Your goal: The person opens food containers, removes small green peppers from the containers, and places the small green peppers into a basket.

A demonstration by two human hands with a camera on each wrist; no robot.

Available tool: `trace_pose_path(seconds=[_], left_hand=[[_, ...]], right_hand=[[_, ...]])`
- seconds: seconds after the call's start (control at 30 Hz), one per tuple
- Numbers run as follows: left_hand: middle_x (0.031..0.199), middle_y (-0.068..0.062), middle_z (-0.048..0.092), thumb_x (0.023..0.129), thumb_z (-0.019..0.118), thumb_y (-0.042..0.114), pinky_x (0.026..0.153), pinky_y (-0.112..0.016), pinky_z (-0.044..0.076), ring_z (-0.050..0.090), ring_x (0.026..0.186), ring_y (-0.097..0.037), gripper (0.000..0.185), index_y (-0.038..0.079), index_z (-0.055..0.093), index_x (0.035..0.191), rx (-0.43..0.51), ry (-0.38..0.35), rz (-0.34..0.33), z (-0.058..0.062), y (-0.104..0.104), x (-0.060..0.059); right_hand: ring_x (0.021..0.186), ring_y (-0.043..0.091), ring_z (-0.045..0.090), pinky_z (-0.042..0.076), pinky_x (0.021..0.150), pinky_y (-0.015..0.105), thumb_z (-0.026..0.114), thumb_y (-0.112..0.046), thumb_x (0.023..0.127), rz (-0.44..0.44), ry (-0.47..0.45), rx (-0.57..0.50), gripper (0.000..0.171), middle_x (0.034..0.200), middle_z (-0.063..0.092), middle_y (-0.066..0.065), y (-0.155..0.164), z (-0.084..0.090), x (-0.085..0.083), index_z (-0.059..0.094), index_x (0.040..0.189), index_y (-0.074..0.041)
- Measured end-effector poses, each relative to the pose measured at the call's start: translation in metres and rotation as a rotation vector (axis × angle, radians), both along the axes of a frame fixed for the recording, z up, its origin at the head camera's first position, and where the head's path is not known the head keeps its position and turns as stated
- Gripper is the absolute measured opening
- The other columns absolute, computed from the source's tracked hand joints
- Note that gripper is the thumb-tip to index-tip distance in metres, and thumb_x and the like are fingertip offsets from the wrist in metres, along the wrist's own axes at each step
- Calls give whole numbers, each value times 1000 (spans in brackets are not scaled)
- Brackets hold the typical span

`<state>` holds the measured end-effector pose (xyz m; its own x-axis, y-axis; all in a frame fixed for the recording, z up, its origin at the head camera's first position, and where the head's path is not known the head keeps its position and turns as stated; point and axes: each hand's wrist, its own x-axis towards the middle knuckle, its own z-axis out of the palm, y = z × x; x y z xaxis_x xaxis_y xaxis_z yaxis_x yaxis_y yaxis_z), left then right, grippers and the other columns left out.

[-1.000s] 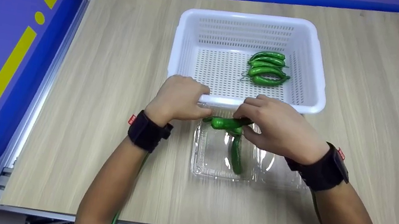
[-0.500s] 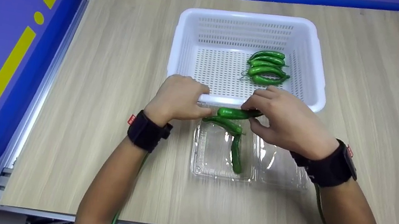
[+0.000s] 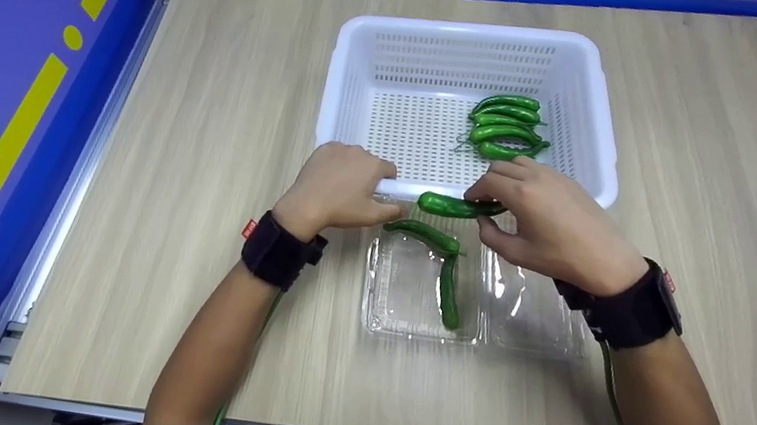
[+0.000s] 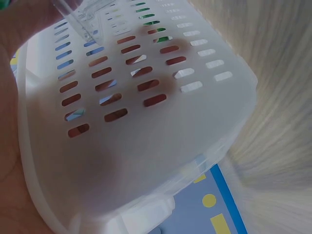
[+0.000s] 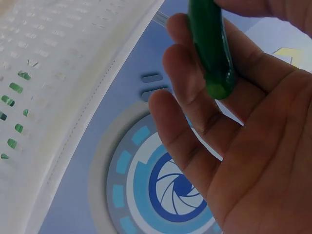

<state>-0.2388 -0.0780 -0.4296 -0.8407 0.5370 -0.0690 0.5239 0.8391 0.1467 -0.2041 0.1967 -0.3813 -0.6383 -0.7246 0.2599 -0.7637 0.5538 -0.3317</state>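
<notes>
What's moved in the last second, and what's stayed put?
The right hand, holding one green pepper, has lifted it from above the clear tray to the white basket rim. The left hand stays on the rim; two peppers remain in the tray.

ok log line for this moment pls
right hand: holds green pepper over basket's near rim | left hand: grips white basket | clear tray: two peppers inside

Green pepper (image 5: 208, 48) in right hand (image 5: 243, 146)
</notes>
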Motion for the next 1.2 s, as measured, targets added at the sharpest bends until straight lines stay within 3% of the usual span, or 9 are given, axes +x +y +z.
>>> trace_pose_path(seconds=[0.17, 0.5, 0.77, 1.2], left_hand=[[63, 8, 38, 87, 63, 57, 57, -33, 36, 43, 60, -14, 42, 21, 47, 73, -5, -7, -1, 0, 1, 0], [68, 5, 53, 86, 64, 57, 62, -40, 45, 53, 64, -17, 39, 19, 60, 81, 0, -15, 5, -1, 1, -1], [67, 6, 49, 87, 64, 56, 62, -42, 46, 53, 65, -17, 39, 19, 55, 77, 1, -9, 12, 1, 1, -1], [65, 6, 48, 84, 63, 54, 60, -40, 44, 50, 62, -17, 38, 20, 52, 74, 15, 9, 16, 0, 1, 0]], right_hand=[[91, 23, 64, 51, 82, 42, 69, -9, 83, -33, -4, -19, 19, 94, 69, 3, 6, 1, -2, 73, 102, -8], [93, 23, 64, 51, 83, 42, 68, -10, 84, -51, 16, -63, 19, 96, 70, 3, 10, 2, -6, 74, 102, -9], [89, 21, 64, 52, 78, 40, 67, -10, 83, -32, 47, -92, 18, 96, 69, 2, 11, 1, -8, 73, 100, -8], [85, 21, 65, 53, 73, 40, 65, -7, 84, -113, 75, -61, 18, 96, 69, 3, 18, 3, -11, 73, 101, -7]])
